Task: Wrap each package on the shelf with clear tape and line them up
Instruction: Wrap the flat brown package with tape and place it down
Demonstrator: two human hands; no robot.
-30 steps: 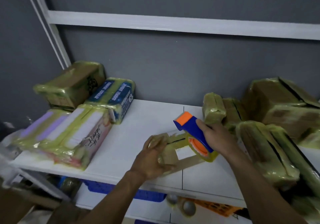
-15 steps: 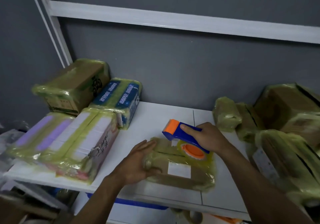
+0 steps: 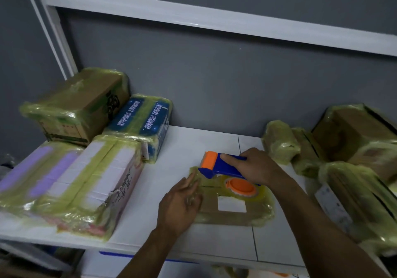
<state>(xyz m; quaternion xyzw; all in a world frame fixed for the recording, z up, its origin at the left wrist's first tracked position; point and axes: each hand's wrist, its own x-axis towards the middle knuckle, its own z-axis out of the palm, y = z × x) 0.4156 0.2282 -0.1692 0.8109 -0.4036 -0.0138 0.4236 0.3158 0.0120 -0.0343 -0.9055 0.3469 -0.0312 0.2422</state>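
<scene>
the flat package (image 3: 234, 212) is pinned on the shelf (image 3: 189, 144), centre-near, by the left grip (image 3: 180, 204), laid open; the tape dispenser (image 3: 221, 167) is clamped in the right grip (image 3: 257, 167). the side piles (image 3: 71, 187) look wrapped; lining up is judged not yet done.

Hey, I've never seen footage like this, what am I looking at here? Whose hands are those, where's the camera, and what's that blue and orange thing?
There is no machine here. These are a person's two bare hands, filmed by one wide-angle camera worn on the head, looking forward and down. The surface is a white shelf against a grey wall. The right hand grips a blue and orange tape dispenser, which is set on a flat brown package with a white label. The left hand rests with straight fingers on that package's left end. Also on the shelf are the left pile and the right pile of tape-wrapped packages.
</scene>
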